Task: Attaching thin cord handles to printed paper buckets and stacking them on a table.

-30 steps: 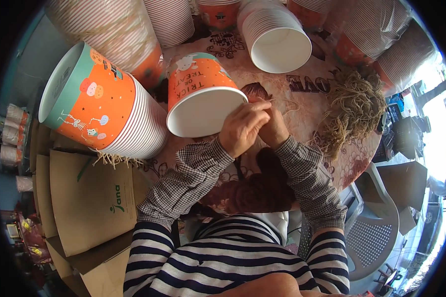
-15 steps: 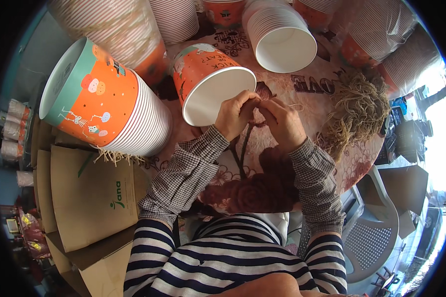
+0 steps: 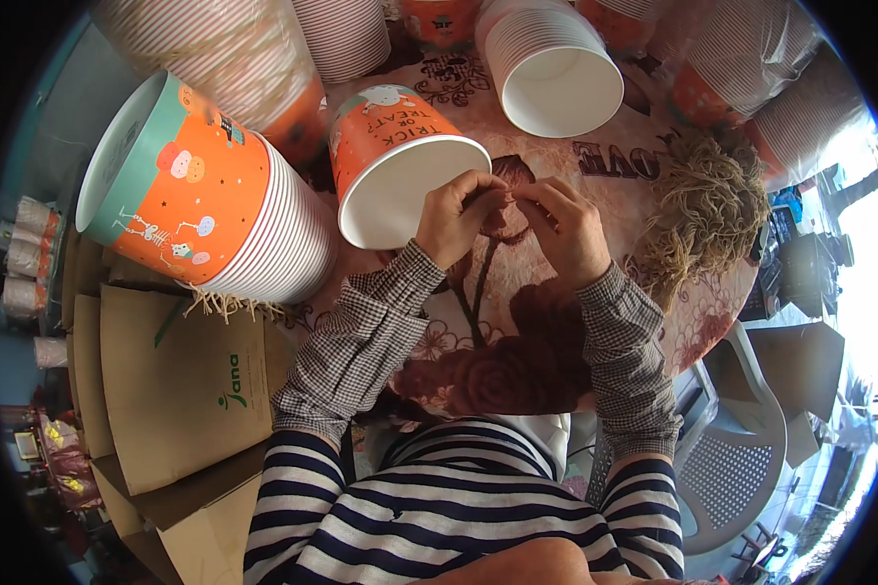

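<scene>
An orange printed paper bucket (image 3: 385,136) lies on its side on the round table (image 3: 517,341), its white mouth turned toward me. My left hand (image 3: 458,222) rests against the right side of its rim, fingers pinched. My right hand (image 3: 568,232) is just to the right, and its fingertips meet those of the left. Between them both hands pinch a thin straw-coloured strand (image 3: 509,194), which is barely visible. Both checked sleeves come up from the lower edge.
A nested stack of orange and teal buckets (image 3: 205,205) lies at the left, and a white-mouthed stack (image 3: 561,78) at the back. A heap of straw-coloured fibre (image 3: 707,210) sits at the table's right. Cardboard boxes (image 3: 176,390) stand lower left, a white plastic chair (image 3: 737,468) lower right.
The bucket has turned so its mouth faces more toward me. My hands slid off its rim to the right and drew together at the fingertips.
</scene>
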A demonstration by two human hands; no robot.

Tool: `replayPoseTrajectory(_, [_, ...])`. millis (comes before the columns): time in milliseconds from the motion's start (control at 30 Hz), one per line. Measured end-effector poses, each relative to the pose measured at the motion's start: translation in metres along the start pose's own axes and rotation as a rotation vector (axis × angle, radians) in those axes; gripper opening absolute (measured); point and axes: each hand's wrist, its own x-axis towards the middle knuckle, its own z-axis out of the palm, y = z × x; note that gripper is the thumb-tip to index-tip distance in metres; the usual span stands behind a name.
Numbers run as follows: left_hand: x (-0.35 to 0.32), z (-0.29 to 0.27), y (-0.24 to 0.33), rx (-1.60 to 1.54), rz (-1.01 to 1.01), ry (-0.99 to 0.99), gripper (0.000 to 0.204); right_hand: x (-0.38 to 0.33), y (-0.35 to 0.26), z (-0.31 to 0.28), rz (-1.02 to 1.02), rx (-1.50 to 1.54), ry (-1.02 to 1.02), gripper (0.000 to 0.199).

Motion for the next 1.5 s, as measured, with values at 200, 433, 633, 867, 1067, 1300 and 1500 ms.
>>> replayPoseTrajectory(200, [-0.002,-0.002,-0.001,-0.003,-0.023,-0.128,0.011,0.001,0.005,0.001,-0.028,-0.004,0.081,0.014])
replayPoseTrajectory(433, [0.002,-0.006,-0.003,0.08,0.119,-0.162,0.02,0.001,0.023,0.01,0.205,0.218,0.1,0.016])
replayPoseTrajectory(633, [0.001,-0.009,-0.004,-0.226,-0.082,-0.19,0.021,-0.001,0.014,0.0,0.275,0.445,0.054,0.02])
replayPoseTrajectory(867, [-0.002,-0.004,0.0,-0.21,-0.072,-0.162,0.018,-0.003,0.006,0.008,0.184,0.252,0.068,0.014])
replayPoseTrajectory(1067, [-0.002,0.001,0.0,0.137,0.245,-0.022,0.011,-0.002,0.003,0.006,0.131,0.215,0.196,0.009])
replayPoseTrajectory(1300, [-0.001,-0.006,0.002,-0.367,-0.23,-0.083,0.017,0.005,0.006,-0.014,-0.194,-0.36,0.289,0.006])
replayPoseTrajectory(1500, [-0.003,-0.005,0.006,-0.581,-0.254,-0.136,0.02,-0.001,-0.008,0.001,-0.301,-0.221,0.086,0.011])
